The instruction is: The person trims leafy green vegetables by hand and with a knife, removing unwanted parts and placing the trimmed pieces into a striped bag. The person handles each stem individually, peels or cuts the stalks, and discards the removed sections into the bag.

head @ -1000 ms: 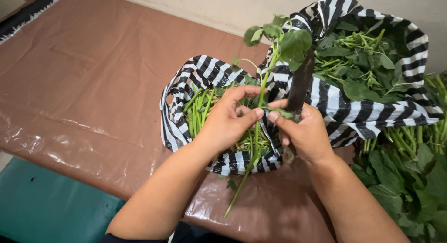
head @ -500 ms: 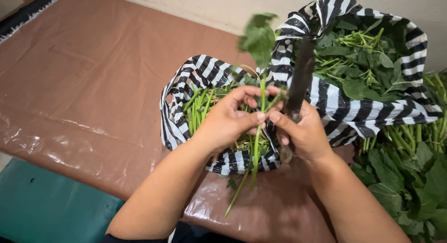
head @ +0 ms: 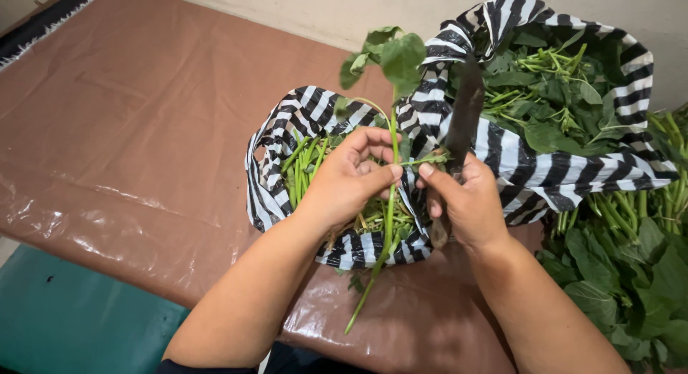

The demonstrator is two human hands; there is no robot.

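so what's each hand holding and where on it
The left hand pinches a leafy green stalk at mid-stem. The right hand grips a dark knife by its handle, blade up.

Looking like a home kitchen prep spot, or maybe a small food stall, hard telling which. A brown plastic sheet (head: 143, 130) is covering the table, with a plain pale wall (head: 301, 8) running right behind it. Two black-and-white striped plastic bags (head: 287, 130) are sitting open, holding cut green stems and leaves. More leafy greens (head: 631, 259) are lying loose at the right edge. A teal surface (head: 64, 324) is showing below the table.
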